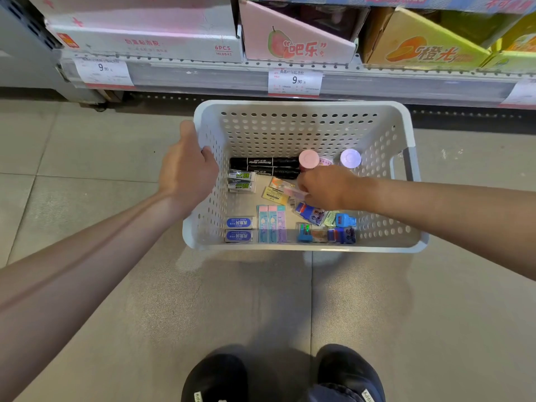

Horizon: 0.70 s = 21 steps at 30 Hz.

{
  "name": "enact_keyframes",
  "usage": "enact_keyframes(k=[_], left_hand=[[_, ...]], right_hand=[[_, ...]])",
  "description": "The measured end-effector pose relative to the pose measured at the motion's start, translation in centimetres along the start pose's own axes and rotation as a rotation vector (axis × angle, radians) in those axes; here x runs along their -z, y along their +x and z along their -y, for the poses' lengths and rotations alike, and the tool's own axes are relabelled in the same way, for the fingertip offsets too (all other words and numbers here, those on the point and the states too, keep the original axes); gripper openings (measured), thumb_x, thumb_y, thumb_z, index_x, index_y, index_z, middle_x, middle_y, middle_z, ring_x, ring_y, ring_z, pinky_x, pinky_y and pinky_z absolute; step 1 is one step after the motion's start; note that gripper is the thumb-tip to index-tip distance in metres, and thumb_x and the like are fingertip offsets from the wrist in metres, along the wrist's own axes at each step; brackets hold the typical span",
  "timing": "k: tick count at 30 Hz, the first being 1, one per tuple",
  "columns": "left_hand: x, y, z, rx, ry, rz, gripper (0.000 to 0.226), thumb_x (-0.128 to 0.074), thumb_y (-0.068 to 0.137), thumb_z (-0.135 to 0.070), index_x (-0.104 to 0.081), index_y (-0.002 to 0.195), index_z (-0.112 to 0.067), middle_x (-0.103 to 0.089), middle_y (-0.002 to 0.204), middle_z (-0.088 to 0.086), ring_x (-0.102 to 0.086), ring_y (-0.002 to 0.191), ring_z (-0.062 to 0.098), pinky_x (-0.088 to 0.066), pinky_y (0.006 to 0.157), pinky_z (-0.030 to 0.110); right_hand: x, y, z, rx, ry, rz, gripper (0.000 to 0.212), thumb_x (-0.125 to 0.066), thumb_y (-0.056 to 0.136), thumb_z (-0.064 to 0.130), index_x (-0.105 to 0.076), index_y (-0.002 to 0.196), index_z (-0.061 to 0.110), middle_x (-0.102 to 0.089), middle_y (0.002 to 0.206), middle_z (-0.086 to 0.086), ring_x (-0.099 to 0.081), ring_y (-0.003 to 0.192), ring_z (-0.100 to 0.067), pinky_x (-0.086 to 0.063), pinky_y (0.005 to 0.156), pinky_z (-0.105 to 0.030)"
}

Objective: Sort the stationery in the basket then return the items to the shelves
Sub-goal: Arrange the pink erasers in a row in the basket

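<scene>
A white perforated basket (301, 129) sits on the tiled floor. My left hand (185, 166) grips its left rim. My right hand (324, 185) reaches inside and pinches a small pink packet (295, 193) near the middle. Two black permanent markers (264, 165) lie at the back. Beside them stand a pink-capped jar (309, 158) and a lilac-capped jar (350, 158). Erasers in green-labelled sleeves (241, 181) lie at the left, blue eraser packs (239, 229) at the front left, pastel lead cases (271, 224) in the front middle, and blue sharpeners (342, 227) at the front right.
A low shelf (319, 82) with price tags runs behind the basket. It carries a pink-and-white carton (145, 36), a pink guava box (295, 44) and a yellow-orange box (423, 47). My black shoes (220, 378) stand at the frame's bottom.
</scene>
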<state>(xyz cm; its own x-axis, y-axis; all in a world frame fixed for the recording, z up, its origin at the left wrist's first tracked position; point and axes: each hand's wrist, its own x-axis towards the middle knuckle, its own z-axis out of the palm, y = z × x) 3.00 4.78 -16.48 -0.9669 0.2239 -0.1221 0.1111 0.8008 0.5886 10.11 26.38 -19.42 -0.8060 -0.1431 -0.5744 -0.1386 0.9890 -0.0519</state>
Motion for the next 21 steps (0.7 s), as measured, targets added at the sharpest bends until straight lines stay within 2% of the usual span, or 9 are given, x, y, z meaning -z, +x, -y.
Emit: enact_keyframes(k=[2,4,7,9,11,14,18,21], left_hand=[[0.0,0.0,0.0,0.003,-0.006,0.004,0.02,-0.037,0.099,-0.01,-0.034,0.116,0.001,-0.04,0.06,0.004,-0.041,0.049,0.02,-0.036,0.048,0.035],[0.1,0.0,0.0,0.001,-0.002,0.005,0.02,-0.037,0.099,-0.01,-0.034,0.116,0.001,-0.04,0.06,0.004,-0.041,0.049,0.021,-0.037,0.048,0.035],[0.0,0.0,0.0,0.004,-0.002,0.003,0.02,-0.037,0.099,-0.01,-0.034,0.115,0.0,-0.041,0.061,0.005,-0.043,0.05,0.024,-0.04,0.049,0.038],[0.0,0.0,0.0,0.01,0.003,0.003,0.019,-0.037,0.099,-0.01,-0.034,0.115,0.0,-0.04,0.06,0.005,-0.042,0.05,0.022,-0.036,0.047,0.036],[0.0,0.1,0.0,0.01,0.004,0.001,0.019,-0.037,0.098,-0.009,-0.034,0.115,-0.001,-0.04,0.06,0.004,-0.041,0.05,0.021,-0.034,0.047,0.034],[0.0,0.1,0.0,0.009,-0.003,0.001,0.022,-0.037,0.098,-0.01,-0.034,0.118,-0.001,-0.043,0.064,0.005,-0.046,0.052,0.023,-0.04,0.048,0.037],[0.0,0.1,0.1,0.004,-0.012,-0.001,0.022,-0.037,0.098,-0.009,-0.034,0.118,0.0,-0.042,0.063,0.004,-0.045,0.051,0.022,-0.039,0.048,0.036],[0.0,0.1,0.1,-0.003,-0.009,-0.006,0.022,-0.038,0.099,-0.009,-0.034,0.118,0.002,-0.038,0.061,0.002,-0.041,0.049,0.019,-0.033,0.045,0.031]], right_hand=[[0.2,0.9,0.2,0.028,0.179,0.052,0.026,-0.045,0.095,0.017,-0.059,0.116,0.009,-0.063,0.112,-0.01,-0.057,0.093,-0.026,-0.043,0.064,-0.027],[-0.1,1.7,0.5,0.071,0.283,0.114,0.027,-0.047,0.095,0.013,-0.062,0.117,0.007,-0.064,0.115,-0.012,-0.06,0.102,-0.026,-0.045,0.078,-0.029],[-0.7,2.4,1.2,0.081,0.368,0.19,0.026,-0.05,0.095,0.011,-0.063,0.117,0.004,-0.064,0.117,-0.012,-0.059,0.1,-0.024,-0.038,0.075,-0.022],[-1.2,2.7,1.5,0.085,0.382,0.186,0.025,-0.055,0.093,0.011,-0.064,0.115,0.006,-0.062,0.12,-0.01,-0.057,0.105,-0.021,-0.036,0.077,-0.021],[-1.8,3.1,1.9,0.072,0.386,0.117,0.026,-0.059,0.09,0.013,-0.062,0.115,0.007,-0.059,0.123,-0.009,-0.054,0.113,-0.022,-0.038,0.082,-0.023],[-2.4,3.4,2.5,0.019,0.383,0.011,0.027,-0.061,0.089,0.013,-0.06,0.115,0.007,-0.058,0.123,-0.011,-0.054,0.113,-0.024,-0.043,0.085,-0.028],[-3.0,3.3,3.2,0.026,0.364,-0.069,0.028,-0.055,0.089,0.009,-0.06,0.116,0.007,-0.055,0.122,-0.013,-0.054,0.111,-0.027,-0.041,0.083,-0.027],[-3.3,3.2,3.4,0.04,0.317,-0.102,0.026,-0.055,0.088,0.007,-0.059,0.113,0.006,-0.055,0.118,-0.014,-0.056,0.107,-0.028,-0.038,0.075,-0.025]])
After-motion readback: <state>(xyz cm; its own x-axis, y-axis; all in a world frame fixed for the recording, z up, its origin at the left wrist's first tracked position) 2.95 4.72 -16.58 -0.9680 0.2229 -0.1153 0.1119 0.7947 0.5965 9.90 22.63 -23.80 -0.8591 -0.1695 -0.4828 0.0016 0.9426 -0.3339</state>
